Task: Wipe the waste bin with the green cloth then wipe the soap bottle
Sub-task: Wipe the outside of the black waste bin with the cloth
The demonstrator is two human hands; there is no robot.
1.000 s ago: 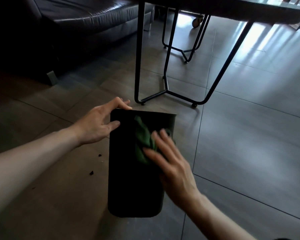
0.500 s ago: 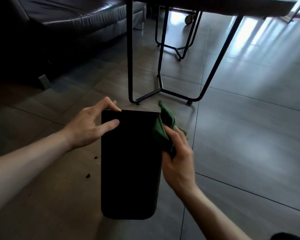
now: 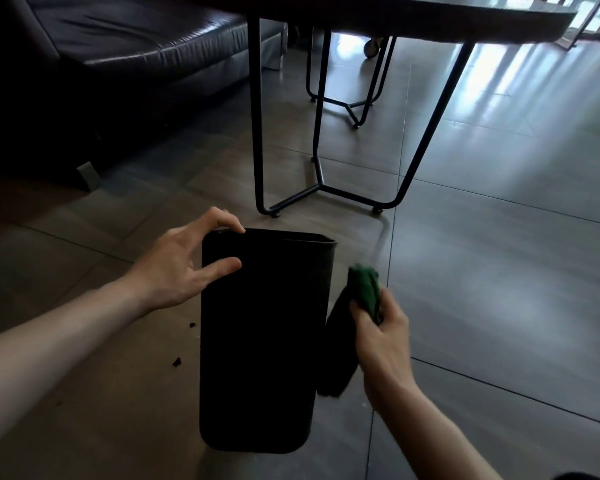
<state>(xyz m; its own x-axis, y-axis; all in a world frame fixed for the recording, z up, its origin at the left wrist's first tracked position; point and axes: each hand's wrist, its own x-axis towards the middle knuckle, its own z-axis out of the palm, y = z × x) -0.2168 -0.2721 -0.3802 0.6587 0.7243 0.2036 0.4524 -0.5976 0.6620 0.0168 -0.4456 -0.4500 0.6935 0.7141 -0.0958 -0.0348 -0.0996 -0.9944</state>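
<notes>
A tall black waste bin (image 3: 260, 341) stands on the tiled floor in front of me, its open rim pointing away. My left hand (image 3: 184, 268) grips the rim's left corner, fingers over the edge and thumb on the near wall. Just right of the bin, and not touching it, my right hand (image 3: 381, 337) is closed on the bunched green cloth (image 3: 366, 289). No soap bottle is in view.
A dark table top (image 3: 430, 15) on thin black metal legs (image 3: 257, 133) stands just beyond the bin. A dark leather sofa (image 3: 136, 64) fills the upper left. Small dark crumbs (image 3: 177, 362) lie on the floor left of the bin.
My right hand has carried the cloth off the bin's near wall, past its right edge, and now holds it clear of the bin. My left hand has kept its grip on the rim.
</notes>
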